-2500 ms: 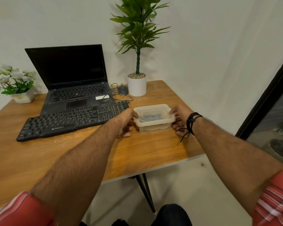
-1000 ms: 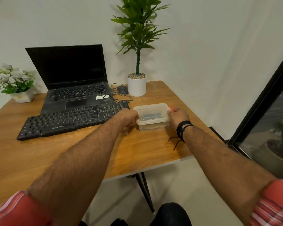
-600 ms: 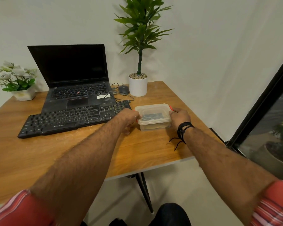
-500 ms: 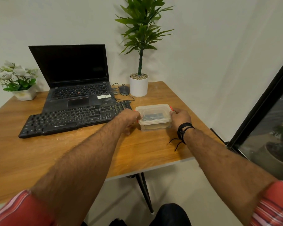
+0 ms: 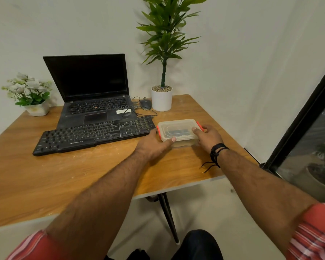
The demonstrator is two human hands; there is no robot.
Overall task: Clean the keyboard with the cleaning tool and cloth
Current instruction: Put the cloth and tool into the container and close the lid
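Observation:
A black keyboard (image 5: pixel 94 135) lies on the wooden table (image 5: pixel 64 177) in front of an open laptop. Just right of it stands a clear plastic box (image 5: pixel 178 131) with a lid and orange clips; something dark and bluish shows through the lid. My left hand (image 5: pixel 154 145) grips the box's left side, thumb on its front edge. My right hand (image 5: pixel 208 136) holds the right side, thumb on the lid. The lid sits on the box. No cloth is visible outside the box.
An open black laptop (image 5: pixel 90 94) stands behind the keyboard. A mouse (image 5: pixel 145 104) with its cable and a tall potted plant (image 5: pixel 161 99) sit at the back. A white flower pot (image 5: pixel 37 108) is at the back left. The table edge runs close to the box's right.
Both hands have stayed on the box. The orange clips on its ends now stand out from the lid, and my thumbs have shifted onto the lid's edge.

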